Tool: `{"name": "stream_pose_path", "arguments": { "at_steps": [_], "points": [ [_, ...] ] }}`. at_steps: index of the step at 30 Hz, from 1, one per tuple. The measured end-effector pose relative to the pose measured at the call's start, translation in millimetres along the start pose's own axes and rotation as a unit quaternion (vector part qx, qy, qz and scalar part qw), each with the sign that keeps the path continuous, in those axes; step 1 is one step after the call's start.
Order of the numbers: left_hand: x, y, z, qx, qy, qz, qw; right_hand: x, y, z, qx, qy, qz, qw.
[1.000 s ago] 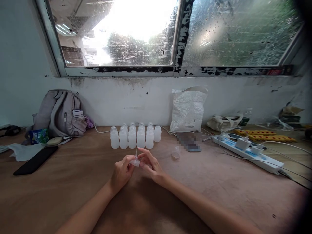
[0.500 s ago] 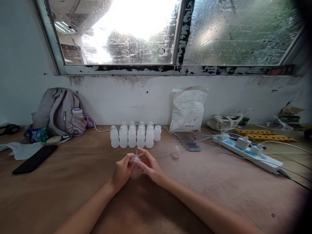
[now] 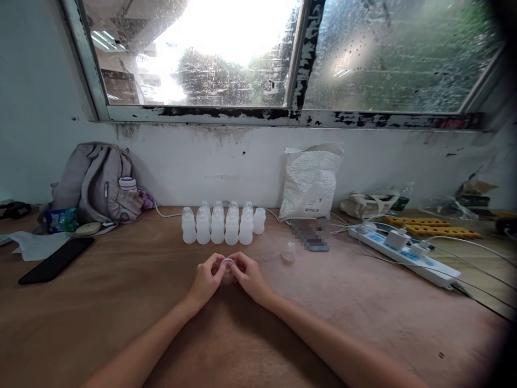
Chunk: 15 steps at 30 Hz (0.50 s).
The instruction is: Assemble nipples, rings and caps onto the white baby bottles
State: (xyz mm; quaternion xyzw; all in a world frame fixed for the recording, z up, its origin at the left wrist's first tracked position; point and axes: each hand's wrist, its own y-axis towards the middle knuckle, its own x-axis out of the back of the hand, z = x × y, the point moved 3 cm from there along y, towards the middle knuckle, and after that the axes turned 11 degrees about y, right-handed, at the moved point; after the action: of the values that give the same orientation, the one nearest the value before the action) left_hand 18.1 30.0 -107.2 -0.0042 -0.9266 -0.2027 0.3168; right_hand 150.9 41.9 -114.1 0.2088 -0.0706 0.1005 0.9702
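Both hands meet low over the table, in front of the bottles. My left hand (image 3: 208, 276) pinches the near-left side of a translucent bottle collar ring (image 3: 228, 261), thumb and fingers closed. My right hand (image 3: 247, 275) grips the same ring from the right, thumb pressed on its rim. A clear part, seemingly a nipple, shows faintly below the ring between the hands; the fingers partly hide it. Beyond stand several frosted baby bottles (image 3: 217, 229) with clear domed caps. An uncapped bottle (image 3: 259, 221) stands at their right end. A clear domed cap (image 3: 288, 254) lies to the right.
A grey backpack (image 3: 95, 183), a black phone (image 3: 56, 261) and white tissue (image 3: 38, 245) are at left. Against the wall leans a white plastic mailer (image 3: 309, 183). On the right lie a power strip (image 3: 407, 256) with cables and yellow perforated strips (image 3: 436, 227).
The ring has turned over in my hands: the clear nipple tip pointed up before, and now the clear part is below the ring. Both thumbs have come together on the ring's rim.
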Motion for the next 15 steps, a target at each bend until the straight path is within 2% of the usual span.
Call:
{"name": "stream_pose_path", "arguments": {
  "at_steps": [7,15],
  "points": [
    [-7.2,1.1,0.0,0.039,-0.079,0.019,0.996,-0.1,1.6,-1.2,0.002,-0.015,-0.015,1.000],
    [-5.8,5.0,5.3,0.032,-0.037,0.006,0.999,0.7,3.5,-8.0,-0.006,-0.011,-0.020,1.000]
  ]
}}
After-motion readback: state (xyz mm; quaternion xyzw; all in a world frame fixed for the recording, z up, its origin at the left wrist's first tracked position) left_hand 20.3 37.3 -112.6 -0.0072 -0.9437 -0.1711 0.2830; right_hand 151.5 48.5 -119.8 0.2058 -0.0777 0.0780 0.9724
